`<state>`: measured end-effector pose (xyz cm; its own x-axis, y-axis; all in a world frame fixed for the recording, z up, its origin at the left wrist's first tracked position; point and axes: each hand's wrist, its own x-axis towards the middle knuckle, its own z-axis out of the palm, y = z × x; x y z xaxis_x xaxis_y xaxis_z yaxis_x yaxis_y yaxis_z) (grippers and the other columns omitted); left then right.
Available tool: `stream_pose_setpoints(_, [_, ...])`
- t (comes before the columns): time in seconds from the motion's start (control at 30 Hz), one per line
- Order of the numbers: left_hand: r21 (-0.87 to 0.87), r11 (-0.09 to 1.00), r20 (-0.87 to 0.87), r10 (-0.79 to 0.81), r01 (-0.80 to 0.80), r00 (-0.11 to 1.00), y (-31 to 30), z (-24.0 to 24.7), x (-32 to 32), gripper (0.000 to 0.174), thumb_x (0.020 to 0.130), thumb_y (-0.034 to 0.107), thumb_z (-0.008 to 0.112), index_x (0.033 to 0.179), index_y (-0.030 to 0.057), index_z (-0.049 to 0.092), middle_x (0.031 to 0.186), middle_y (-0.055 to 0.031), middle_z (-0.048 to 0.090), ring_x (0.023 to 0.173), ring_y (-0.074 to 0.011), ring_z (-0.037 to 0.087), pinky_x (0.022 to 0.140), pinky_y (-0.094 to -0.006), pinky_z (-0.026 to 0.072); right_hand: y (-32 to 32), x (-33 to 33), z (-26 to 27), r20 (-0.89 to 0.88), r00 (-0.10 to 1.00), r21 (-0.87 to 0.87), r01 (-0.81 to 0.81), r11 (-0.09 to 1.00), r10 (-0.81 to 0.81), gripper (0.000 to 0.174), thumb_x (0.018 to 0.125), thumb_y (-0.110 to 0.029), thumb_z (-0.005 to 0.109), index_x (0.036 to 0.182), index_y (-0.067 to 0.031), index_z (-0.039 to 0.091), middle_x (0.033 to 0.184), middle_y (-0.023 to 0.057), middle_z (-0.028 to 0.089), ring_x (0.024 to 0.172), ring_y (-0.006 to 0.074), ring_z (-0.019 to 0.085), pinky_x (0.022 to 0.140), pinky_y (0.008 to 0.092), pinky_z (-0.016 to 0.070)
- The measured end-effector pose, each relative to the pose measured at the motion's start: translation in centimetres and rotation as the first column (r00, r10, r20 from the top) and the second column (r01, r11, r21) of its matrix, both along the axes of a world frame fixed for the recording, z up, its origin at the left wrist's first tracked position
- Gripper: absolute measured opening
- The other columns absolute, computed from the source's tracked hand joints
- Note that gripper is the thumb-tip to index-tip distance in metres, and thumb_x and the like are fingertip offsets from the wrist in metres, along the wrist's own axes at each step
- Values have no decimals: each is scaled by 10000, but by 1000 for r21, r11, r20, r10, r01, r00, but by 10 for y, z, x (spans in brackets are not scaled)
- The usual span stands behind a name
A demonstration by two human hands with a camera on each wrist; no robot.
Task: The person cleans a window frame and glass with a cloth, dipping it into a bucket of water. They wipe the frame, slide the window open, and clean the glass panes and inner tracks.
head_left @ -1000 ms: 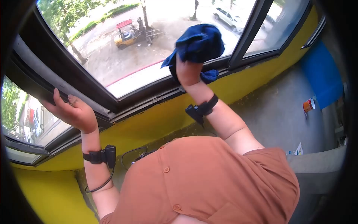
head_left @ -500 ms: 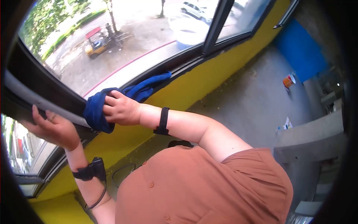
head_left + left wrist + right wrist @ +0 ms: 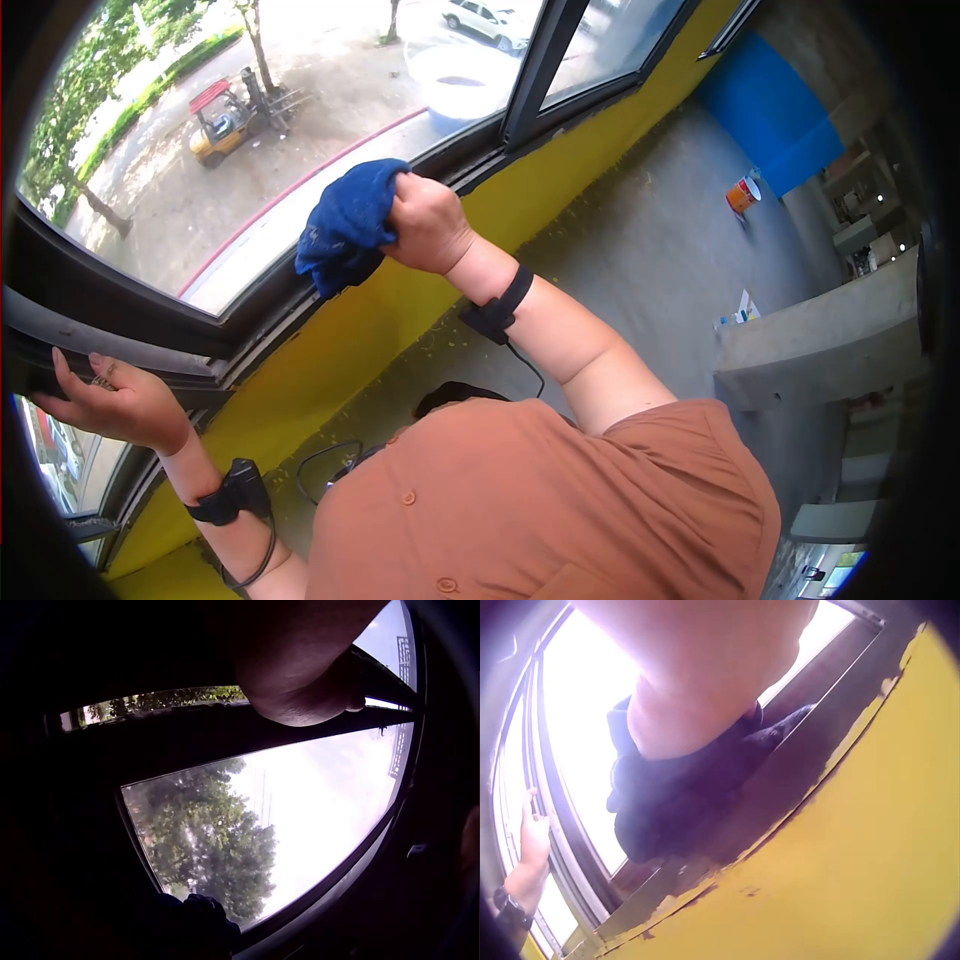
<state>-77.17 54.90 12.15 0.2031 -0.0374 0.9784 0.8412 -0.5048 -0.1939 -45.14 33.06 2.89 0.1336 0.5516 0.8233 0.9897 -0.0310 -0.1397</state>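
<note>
My right hand (image 3: 430, 222) grips a bunched blue cloth (image 3: 350, 220) at the lower rail of the window frame (image 3: 465, 165). In the right wrist view the cloth (image 3: 675, 802) looks dark and bulges below the hand (image 3: 697, 682), along the sill above the yellow wall. My left hand (image 3: 120, 405) is at the dark upright frame on the left, fingers extended and no object in its grasp. Backlit in the left wrist view, that hand (image 3: 300, 682) shows only in part against the frame. Beyond the cloth lies the window pane (image 3: 330, 110).
Below the frame runs a yellow wall (image 3: 350, 300) with a chipped upper edge. Outside stand a forklift (image 3: 225, 120) and a white car (image 3: 485, 22). An orange and white bucket (image 3: 743, 195) is on the grey floor, near a blue panel (image 3: 770, 110).
From high on the right, my right hand swept the cloth down to the window's lower left corner, then back rightward along the bottom rail. The left hand stayed at the frame; the head view shifted.
</note>
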Motion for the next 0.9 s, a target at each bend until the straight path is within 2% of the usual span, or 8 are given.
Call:
stream_pose_setpoints(0.3, [13, 999, -28, 52, -51, 998, 3, -1, -3, 390, 953, 46, 669, 1328, 52, 558, 1462, -309, 372, 1123, -372, 615, 852, -332, 612, -44, 65, -10, -79, 946, -62, 309, 949, -313, 328, 704, -171, 780, 993, -90, 648, 946, 138, 626, 849, 352, 652, 733, 438, 560])
stream_pose_setpoints(0.57, [21, 998, -63, 57, -55, 996, 9, 0, -8, 419, 941, 42, 682, 1337, 33, 544, 1428, -286, 403, 1156, -379, 589, 895, -351, 610, -89, 84, -17, -225, 891, -210, 351, 913, -394, 394, 752, -83, 737, 1127, -33, 628, 991, 202, 667, 928, 408, 657, 812, 441, 549])
stream_pose_setpoints(0.6, [3, 999, -54, 33, -33, 998, 11, -3, -10, 419, 946, 46, 678, 1344, 48, 546, 1426, -294, 403, 1131, -394, 594, 902, -368, 601, -99, 86, -24, -450, 847, -90, 272, 958, -283, 382, 773, -66, 708, 1145, -22, 635, 1014, 194, 681, 947, 364, 675, 833, 408, 544])
stream_pose_setpoints(0.67, [15, 998, -67, 61, -60, 996, 14, -4, -10, 419, 948, 47, 677, 1347, 59, 548, 1425, -300, 404, 1122, -405, 595, 903, -382, 594, -126, 92, -24, -783, 622, 104, 142, 984, -7, 320, 826, -83, 637, 1136, -5, 666, 1065, 167, 718, 1035, 296, 686, 898, 325, 526])
stream_pose_setpoints(0.7, [29, 996, -89, 85, -83, 992, 12, -5, -12, 420, 950, 48, 675, 1350, 70, 551, 1423, -305, 405, 1113, -415, 595, 904, -396, 587, -140, 95, -22, -925, 337, 231, 132, 964, 176, 292, 861, -83, 574, 1120, 4, 677, 1031, 93, 726, 1002, 232, 682, 905, 321, 518])
stream_pose_setpoints(0.77, [37, 999, -97, 34, -31, 995, 6, -6, -8, 415, 951, 24, 661, 1349, 78, 559, 1442, -319, 395, 1173, -434, 569, 929, -409, 556, -174, 104, -30, -891, -134, 395, 241, 887, 433, 337, 951, -204, 483, 1175, -30, 665, 1095, 89, 714, 1049, 223, 669, 972, 371, 508])
stream_pose_setpoints(0.8, [43, 998, -104, 40, -36, 994, 10, -7, -12, 413, 951, 23, 658, 1348, 83, 562, 1450, -319, 388, 1181, -434, 566, 928, -404, 554, -187, 112, -41, -805, -237, 474, 296, 830, 544, 364, 999, -272, 453, 1184, -27, 649, 1128, 104, 708, 1086, 224, 659, 994, 393, 508])
stream_pose_setpoints(0.9, [-45, 997, -47, 56, -59, 997, 22, -18, -17, 414, 948, 2, 637, 1344, 107, 575, 1471, -313, 375, 1165, -421, 580, 899, -394, 561, -217, 111, -51, -787, -214, 484, 368, 794, 579, 387, 1026, -314, 456, 1149, -10, 663, 1123, 110, 717, 1047, 222, 681, 954, 383, 534])
